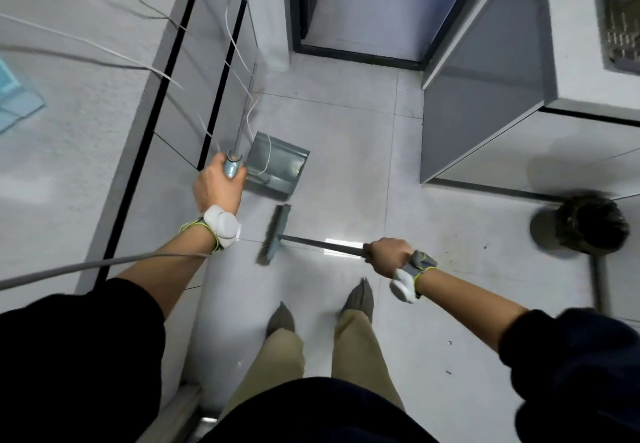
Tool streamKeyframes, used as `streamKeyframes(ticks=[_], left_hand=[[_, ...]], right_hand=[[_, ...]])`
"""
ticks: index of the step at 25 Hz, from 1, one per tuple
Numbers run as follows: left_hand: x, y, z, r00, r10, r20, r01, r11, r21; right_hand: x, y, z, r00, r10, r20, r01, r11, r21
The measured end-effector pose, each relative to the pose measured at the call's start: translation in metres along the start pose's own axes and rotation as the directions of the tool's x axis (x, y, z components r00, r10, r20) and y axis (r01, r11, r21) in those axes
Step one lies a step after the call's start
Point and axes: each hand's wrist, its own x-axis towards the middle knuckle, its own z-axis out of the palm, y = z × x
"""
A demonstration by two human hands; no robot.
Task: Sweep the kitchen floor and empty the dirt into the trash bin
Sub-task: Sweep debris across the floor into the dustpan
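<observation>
My left hand (218,184) grips the top of the long handle of a grey dustpan (277,169), which stands on the tiled floor beside the left cabinet. A little pale dirt lies inside the pan. My right hand (388,255) grips the dark handle of a grey broom (275,235). The broom head rests on the floor just in front of the dustpan's open side, a short gap away. Dark specks of dirt (485,247) lie on the tiles to the right.
A grey counter (86,131) with white cables runs along the left. A grey cabinet (485,96) stands at the right, and a doorway (363,10) opens ahead. A dark brush-like object on a round base (585,224) stands at the right. My two feet (322,311) stand below the broom.
</observation>
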Motion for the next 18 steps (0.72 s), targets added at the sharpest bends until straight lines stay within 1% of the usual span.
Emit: streamKeyframes(ticks=[2, 5, 9, 11, 15, 18], left_hand=[[0.007, -0.016, -0.010, 0.999, 0.037, -0.003, -0.037, 0.999, -0.013], [0.013, -0.030, -0.017, 0.997, 0.070, -0.015, -0.070, 0.997, -0.037], [0.018, -0.044, -0.021, 0.994, 0.109, -0.018, -0.109, 0.993, -0.037], [0.018, -0.047, -0.022, 0.992, 0.123, -0.023, -0.124, 0.992, -0.037], [0.018, -0.052, -0.019, 0.991, 0.125, -0.038, -0.126, 0.991, -0.041], [0.017, -0.053, -0.018, 0.991, 0.133, -0.033, -0.134, 0.990, -0.031]], right_hand=[[0.009, -0.045, 0.013, 1.000, -0.021, -0.022, 0.022, 0.999, 0.045], [0.024, -0.094, 0.023, 0.999, -0.037, -0.034, 0.041, 0.992, 0.115], [0.052, -0.150, 0.030, 0.998, -0.055, -0.042, 0.062, 0.980, 0.189], [0.062, -0.173, 0.033, 0.997, -0.046, -0.054, 0.056, 0.979, 0.198], [0.080, -0.185, 0.036, 0.999, 0.014, -0.036, -0.003, 0.956, 0.292], [0.083, -0.159, 0.044, 0.999, 0.042, -0.012, -0.035, 0.943, 0.331]])
